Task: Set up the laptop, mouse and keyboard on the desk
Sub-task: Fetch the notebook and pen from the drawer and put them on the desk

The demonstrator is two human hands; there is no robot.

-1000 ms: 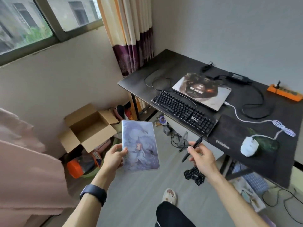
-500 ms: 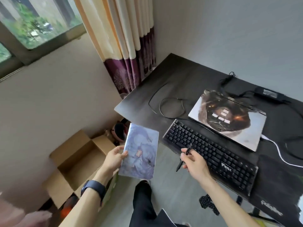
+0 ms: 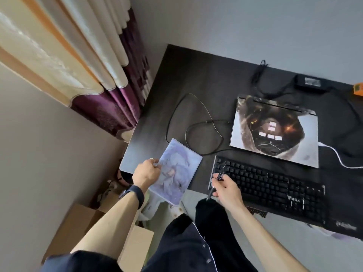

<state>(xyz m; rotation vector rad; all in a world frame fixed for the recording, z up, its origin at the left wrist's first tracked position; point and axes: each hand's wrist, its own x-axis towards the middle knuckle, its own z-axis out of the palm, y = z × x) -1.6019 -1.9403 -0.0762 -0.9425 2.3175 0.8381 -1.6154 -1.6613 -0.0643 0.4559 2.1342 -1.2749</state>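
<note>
A closed laptop (image 3: 275,132) with a dark picture on its lid lies on the black desk (image 3: 196,79). In front of it sits a black keyboard (image 3: 271,185) at the desk's front edge. My left hand (image 3: 146,172) grips a pale blue illustrated notebook (image 3: 176,173) by its left edge, over the desk's near left corner. My right hand (image 3: 225,188) holds a black pen (image 3: 215,183) just above the keyboard's left end. The mouse is out of view.
A black cable (image 3: 196,134) loops on the desk left of the laptop. A power brick (image 3: 310,84) and an orange power strip (image 3: 358,89) lie at the back right; a white cable (image 3: 337,156) runs right. A curtain (image 3: 110,79) hangs left. Cardboard boxes (image 3: 82,222) stand on the floor.
I have come closer to the desk, and the view now looks more steeply down. The notebook in my left hand has moved forward over the desk's corner; my right hand with the pen reaches the keyboard's left end.
</note>
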